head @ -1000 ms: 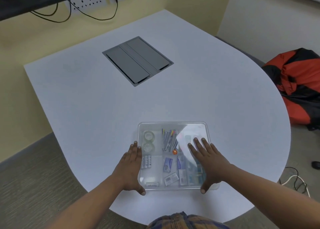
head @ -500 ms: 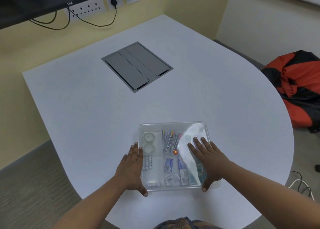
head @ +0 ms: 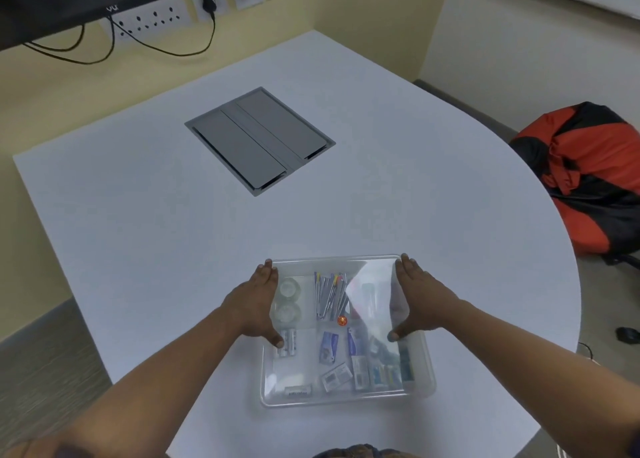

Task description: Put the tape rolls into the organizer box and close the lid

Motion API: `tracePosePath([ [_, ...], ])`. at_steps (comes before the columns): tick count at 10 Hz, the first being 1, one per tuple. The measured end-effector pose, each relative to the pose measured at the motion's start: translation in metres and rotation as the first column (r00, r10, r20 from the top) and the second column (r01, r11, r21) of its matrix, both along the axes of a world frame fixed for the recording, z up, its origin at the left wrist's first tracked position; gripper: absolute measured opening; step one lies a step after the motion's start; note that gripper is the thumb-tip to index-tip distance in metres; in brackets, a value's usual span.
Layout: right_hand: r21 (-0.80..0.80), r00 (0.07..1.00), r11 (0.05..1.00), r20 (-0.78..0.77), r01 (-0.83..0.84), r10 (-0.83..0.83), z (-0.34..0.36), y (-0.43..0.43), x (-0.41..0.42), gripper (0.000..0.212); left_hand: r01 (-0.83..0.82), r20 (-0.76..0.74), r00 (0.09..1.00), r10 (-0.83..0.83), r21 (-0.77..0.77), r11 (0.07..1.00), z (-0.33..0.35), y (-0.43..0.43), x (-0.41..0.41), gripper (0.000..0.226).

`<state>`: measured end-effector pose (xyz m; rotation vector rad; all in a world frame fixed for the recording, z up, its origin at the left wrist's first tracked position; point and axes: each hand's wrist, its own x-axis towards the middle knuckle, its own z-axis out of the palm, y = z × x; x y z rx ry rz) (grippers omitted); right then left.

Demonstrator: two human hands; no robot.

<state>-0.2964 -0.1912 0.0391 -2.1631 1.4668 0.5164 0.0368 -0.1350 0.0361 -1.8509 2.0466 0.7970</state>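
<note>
A clear organizer box (head: 348,401) sits on the white table near its front edge, with its transparent lid (head: 372,274) lying on top. Two clear tape rolls (head: 288,301) lie one behind the other in the far left compartment, seen through the lid. My left hand (head: 254,303) grips the box's left edge, fingers along the side and thumb on the lid. Mirroring it, my right hand (head: 417,302) holds the right edge with its thumb on top. Pens, batteries and small packets fill the other compartments.
A grey cable hatch (head: 259,141) is set flush into the white table (head: 156,222) behind the box. Wall sockets with black cables (head: 204,6) and a dark screen's edge are at the back. A red and black bean bag (head: 588,180) lies on the floor to the right.
Both hands slid from lying flat on the near half of the lid to the box's left and right edges farther back. The view has come closer to the box.
</note>
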Motion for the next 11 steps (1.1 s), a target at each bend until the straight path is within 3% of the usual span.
tracePosePath([
  [2,-0.007,0.999,1.0,-0.032,-0.023,0.023,-0.009,-0.008,0.004,0.162,0.092,0.058,0.994,-0.094,0.039,0.995,-0.009,-0.008,0.011,0.157],
  [5,0.077,0.99,0.994,-0.116,-0.074,0.082,-0.001,-0.034,0.006,0.163,0.098,0.085,0.992,-0.097,-0.007,0.995,-0.017,-0.025,0.01,0.164],
  [7,0.024,0.999,1.0,-0.042,0.011,-0.01,0.0,-0.024,0.01,0.151,0.104,0.112,0.989,-0.1,-0.023,0.994,-0.014,-0.022,0.009,0.16],
  [9,-0.114,0.998,0.992,0.047,0.05,-0.044,0.002,0.001,0.017,0.125,0.036,0.044,0.999,-0.032,-0.1,0.994,0.001,-0.008,0.011,0.141],
  [11,-0.269,0.991,0.961,0.131,0.055,-0.021,0.024,0.01,0.036,0.117,-0.041,0.066,0.995,0.08,-0.465,0.884,0.025,-0.004,0.004,0.094],
])
